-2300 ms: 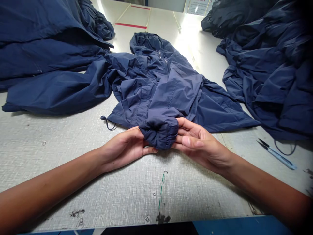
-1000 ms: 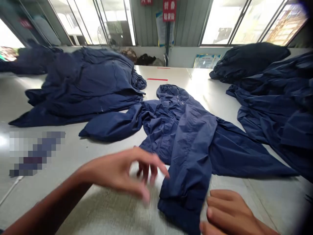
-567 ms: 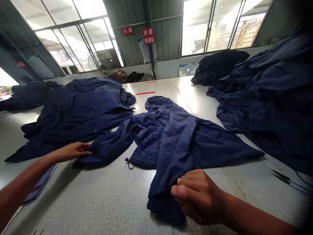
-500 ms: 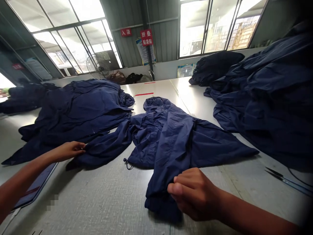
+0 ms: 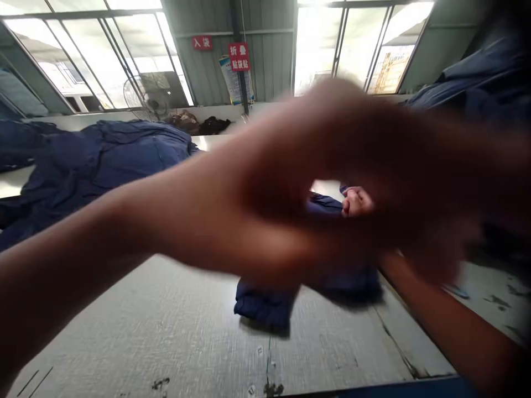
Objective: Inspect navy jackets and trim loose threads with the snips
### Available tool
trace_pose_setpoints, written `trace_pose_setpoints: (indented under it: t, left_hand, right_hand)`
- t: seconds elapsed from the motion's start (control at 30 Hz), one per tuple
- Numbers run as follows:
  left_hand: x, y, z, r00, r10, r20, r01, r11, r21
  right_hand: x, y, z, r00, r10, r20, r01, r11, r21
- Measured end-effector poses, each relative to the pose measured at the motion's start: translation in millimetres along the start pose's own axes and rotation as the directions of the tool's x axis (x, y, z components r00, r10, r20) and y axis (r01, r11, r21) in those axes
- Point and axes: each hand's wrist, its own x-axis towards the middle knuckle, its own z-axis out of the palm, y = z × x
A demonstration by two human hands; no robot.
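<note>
My left hand point(image 5: 290, 204) crosses the view close to the camera as a large blur and hides most of the navy nylon jacket point(image 5: 265, 301). Only a bunched navy sleeve end and a strip of the jacket show below my forearm, lying on the grey work table point(image 5: 145, 326). My right hand point(image 5: 357, 202) shows only as a few fingers in a gap behind the left hand, next to a navy fold. Its forearm runs in from the lower right. What either hand holds is hidden by the blur.
A heap of navy jackets point(image 5: 112, 155) lies on the table at the left, and another point(image 5: 468, 83) rises at the upper right. A blue-handled tool point(image 5: 456, 291) just shows at the right. A fan point(image 5: 145, 97) stands by the windows beyond the table.
My left hand has swept in from the left, rising across the view. My right hand has left the sleeve end and moved up and away. The jacket's sleeve now lies lower in view.
</note>
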Motion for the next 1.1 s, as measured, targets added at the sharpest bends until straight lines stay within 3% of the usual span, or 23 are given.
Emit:
trace_pose_setpoints:
  t: [0.07, 0.13, 0.2, 0.27, 0.33, 0.4, 0.47, 0.53, 0.6, 0.73, 0.77, 0.83, 0.87, 0.9, 0.93, 0.97, 1.03, 1.1]
  left_hand:
    - [16, -12, 22.0, 0.997, 0.067, 0.042, -0.066, 0.998, -0.021]
    - [35, -25, 37.3, 0.982, 0.166, 0.088, -0.172, 0.983, 0.064]
    - [47, -48, 45.9, 0.969, 0.214, 0.124, -0.237, 0.944, 0.23]
    - [41, -81, 48.5, 0.976, 0.168, 0.136, -0.213, 0.862, 0.46]
    - [22, -120, 47.6, 0.987, 0.07, 0.144, -0.149, 0.733, 0.664]
    - [-3, -155, 43.6, 0.989, -0.007, 0.149, -0.106, 0.673, 0.732]
    - [-24, -175, 34.6, 0.98, -0.075, 0.185, -0.101, 0.611, 0.785]
    - [-37, -180, 18.1, 0.951, -0.167, 0.259, -0.143, 0.507, 0.85]
    - [-45, -172, -5.8, 0.898, -0.283, 0.337, -0.188, 0.445, 0.875]
    - [-48, -139, -61.1, 0.811, -0.43, 0.397, -0.155, 0.497, 0.854]
    - [-45, -130, -72.2, 0.794, -0.447, 0.412, -0.144, 0.52, 0.842]
    - [-30, -115, -85.4, 0.791, -0.452, 0.411, -0.117, 0.548, 0.828]
    - [-18, -111, -86.0, 0.833, -0.414, 0.367, -0.095, 0.546, 0.832]
    - [-5, -108, -82.2, 0.898, -0.331, 0.291, -0.07, 0.545, 0.835]
    - [9, -108, -74.2, 0.958, -0.205, 0.201, -0.055, 0.557, 0.829]
    - [22, -111, -62.8, 0.992, -0.06, 0.114, -0.058, 0.58, 0.812]
    - [44, -125, -35.0, 0.986, 0.164, 0.018, -0.12, 0.637, 0.762]
    - [53, -146, -10.3, 0.976, 0.214, 0.049, -0.181, 0.657, 0.732]
  right_hand:
    - [17, 9, -11, 0.999, 0.002, -0.041, -0.002, 1.0, 0.005]
    - [24, 14, -16, 1.0, -0.014, -0.005, 0.014, 1.0, -0.001]
    - [21, 14, -13, 0.994, -0.05, 0.094, 0.052, 0.998, -0.018]
    - [10, 12, -4, 0.966, -0.105, 0.235, 0.115, 0.993, -0.029]
    - [-5, 8, 9, 0.876, -0.168, 0.453, 0.227, 0.971, -0.08]
    - [-21, 0, 21, 0.716, -0.166, 0.678, 0.378, 0.908, -0.178]
    - [-33, -12, 28, 0.583, -0.104, 0.806, 0.536, 0.795, -0.285]
    - [-41, -30, 31, 0.542, -0.077, 0.837, 0.641, 0.682, -0.352]
    - [-48, -52, 26, 0.541, -0.096, 0.836, 0.67, 0.649, -0.359]
    - [-70, -96, 3, 0.606, -0.105, 0.788, 0.513, 0.809, -0.286]
    - [-75, -106, -2, 0.577, -0.093, 0.811, 0.489, 0.835, -0.252]
    - [-82, -125, -3, 0.462, -0.083, 0.883, 0.493, 0.852, -0.178]
    - [-82, -132, 2, 0.416, -0.098, 0.904, 0.516, 0.844, -0.146]
    - [-79, -137, 13, 0.405, -0.135, 0.904, 0.55, 0.826, -0.124]
    - [-73, -140, 28, 0.43, -0.192, 0.882, 0.589, 0.8, -0.113]
    - [-66, -140, 47, 0.473, -0.26, 0.842, 0.627, 0.77, -0.115]
    - [-47, -130, 94, 0.529, -0.348, 0.774, 0.674, 0.726, -0.134]
    - [-29, -108, 139, 0.536, -0.326, 0.779, 0.704, 0.682, -0.2]
